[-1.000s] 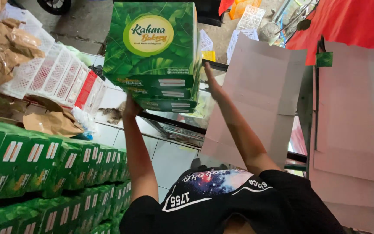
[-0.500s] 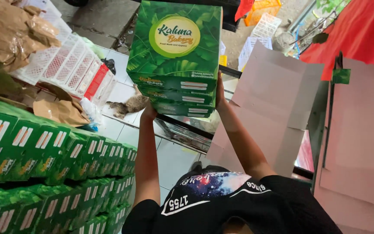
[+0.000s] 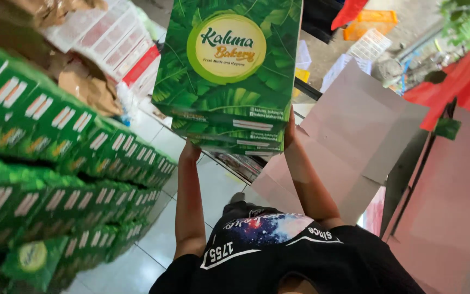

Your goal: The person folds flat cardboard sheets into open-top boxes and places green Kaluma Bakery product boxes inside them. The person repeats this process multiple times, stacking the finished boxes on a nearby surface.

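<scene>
Carrying step under way: the left hand (image 3: pixel 190 151) props the near-left corner of a stack of green boxes (image 3: pixel 229 76), and the right hand (image 3: pixel 290 129) presses flat on its right side, both gripping the load between them. Next move, likely, needs a level set-down. Leaf-printed lids, round pale label. More green boxes (image 3: pixel 55 179) stand stacked left of the left hand.
</scene>
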